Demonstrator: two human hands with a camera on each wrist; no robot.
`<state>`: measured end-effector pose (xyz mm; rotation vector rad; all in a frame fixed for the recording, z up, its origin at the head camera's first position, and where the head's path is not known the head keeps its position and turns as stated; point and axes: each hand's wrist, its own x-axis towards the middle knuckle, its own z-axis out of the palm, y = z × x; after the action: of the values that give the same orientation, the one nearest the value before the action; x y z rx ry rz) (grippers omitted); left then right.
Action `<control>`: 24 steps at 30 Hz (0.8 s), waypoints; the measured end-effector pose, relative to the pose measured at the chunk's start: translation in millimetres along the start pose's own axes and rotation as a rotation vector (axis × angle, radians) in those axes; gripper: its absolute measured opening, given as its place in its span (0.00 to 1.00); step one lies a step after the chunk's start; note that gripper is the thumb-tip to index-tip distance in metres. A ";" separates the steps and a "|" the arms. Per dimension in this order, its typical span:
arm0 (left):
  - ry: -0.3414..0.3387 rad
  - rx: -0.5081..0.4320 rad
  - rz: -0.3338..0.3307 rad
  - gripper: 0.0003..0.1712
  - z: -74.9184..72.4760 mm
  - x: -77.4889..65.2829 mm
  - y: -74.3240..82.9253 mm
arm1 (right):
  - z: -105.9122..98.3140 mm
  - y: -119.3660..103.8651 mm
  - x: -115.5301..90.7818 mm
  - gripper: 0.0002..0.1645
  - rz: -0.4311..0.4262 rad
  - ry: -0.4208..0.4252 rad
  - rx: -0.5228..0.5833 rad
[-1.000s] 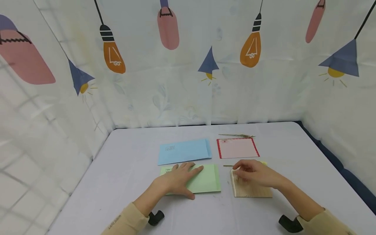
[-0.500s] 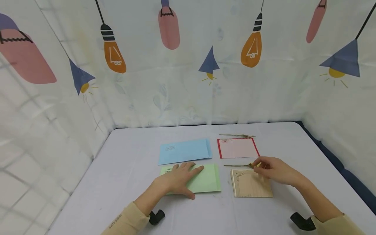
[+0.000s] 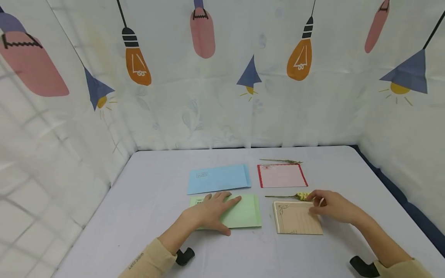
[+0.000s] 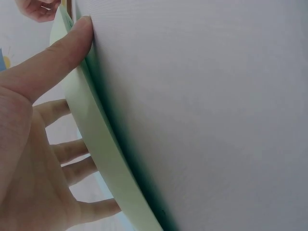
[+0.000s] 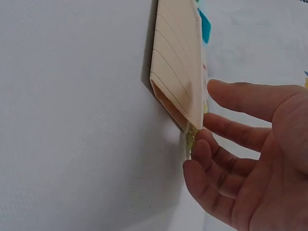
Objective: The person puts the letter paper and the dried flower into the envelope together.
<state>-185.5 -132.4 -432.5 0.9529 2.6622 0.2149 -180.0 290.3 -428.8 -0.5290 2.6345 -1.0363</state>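
Observation:
My left hand [image 3: 213, 213] lies with spread fingers over a pale green envelope [image 3: 245, 212]; in the left wrist view its thumb reaches along the envelope's near edge. At the upper right corner of a beige lined card [image 3: 295, 222] with scrollwork is my right hand [image 3: 332, 206]. In the right wrist view, that hand's thumb and loosely bent fingers [image 5: 197, 178] stand apart around the card's corner, where a gap shows between its layers. Just behind the card lies a dried flower stem [image 3: 279, 196] with a yellow head, partly covered by the right fingertips.
Behind the green envelope lies a light blue envelope [image 3: 219, 179]. To its right is a pink card [image 3: 282, 176] with a red border, and beyond that a thin dried sprig [image 3: 281, 160]. All rest on a white-covered table [image 3: 156, 181] before a patterned curtain.
My right hand has moved right across the beige card to its upper right corner, uncovering the scrollwork, ruled lines and yellow flower head. My left hand has stayed on the green envelope.

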 end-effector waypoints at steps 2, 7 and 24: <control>-0.001 0.004 -0.001 0.62 0.6 -0.1 -0.2 | 2.2 0.5 0.4 0.20 0.011 0.003 -0.002; -0.003 0.004 -0.003 0.62 1.6 -0.5 -0.8 | 6.3 2.4 3.2 0.23 0.034 -0.002 -0.040; -0.002 0.014 -0.007 0.62 1.4 0.9 -1.7 | 17.3 2.8 4.1 0.24 0.058 0.055 -0.117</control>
<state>-186.7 -133.0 -434.5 0.9481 2.6683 0.1934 -177.9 280.0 -443.5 -0.4518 2.7540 -0.8958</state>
